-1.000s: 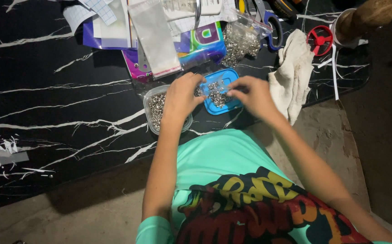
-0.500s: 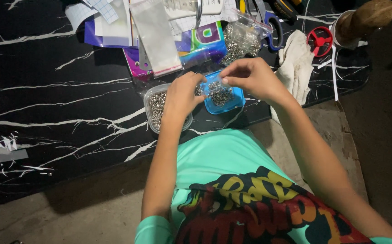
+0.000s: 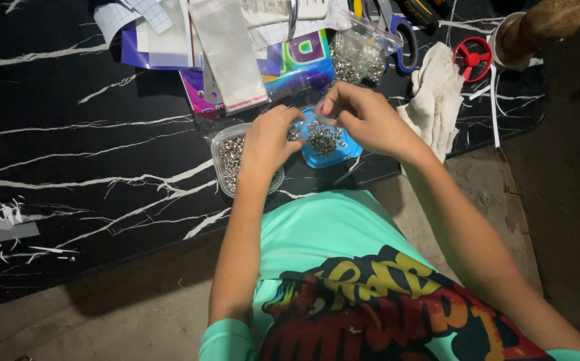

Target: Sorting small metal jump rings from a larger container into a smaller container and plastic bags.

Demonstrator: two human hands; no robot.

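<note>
small silver metal pieces (image 3: 323, 139) lie heaped in a blue tray (image 3: 351, 151) on the black marble-patterned table (image 3: 89, 167), right at its near edge in front of the person. the right hand (image 3: 363, 117) hovers just above that tray, wrist bent and knuckles up, its thumb and forefinger pinched together over the heap; whatever sits between the fingertips is too small to make out. the right forearm runs back down and to the right toward the body. the left hand (image 3: 268, 139) is curled with fingers drawn in toward the right hand, its fingertips at the left rim of the blue tray, and it partly covers a clear plastic tub (image 3: 226, 155) holding more of the same silver pieces; i cannot tell whether it grips anything. the left forearm drops nearly straight down to the elbow by the green shirt (image 3: 323, 227). beyond the hands, a clear zip bag (image 3: 360, 57) of silver pieces lies against a purple box (image 3: 303, 60), with an empty clear sleeve (image 3: 230, 53) to its left. a crumpled white cloth (image 3: 437, 100) lies just right of the right wrist, and a red round tool (image 3: 472, 59) sits past it, near scissors with blue handles (image 3: 407, 40).
</note>
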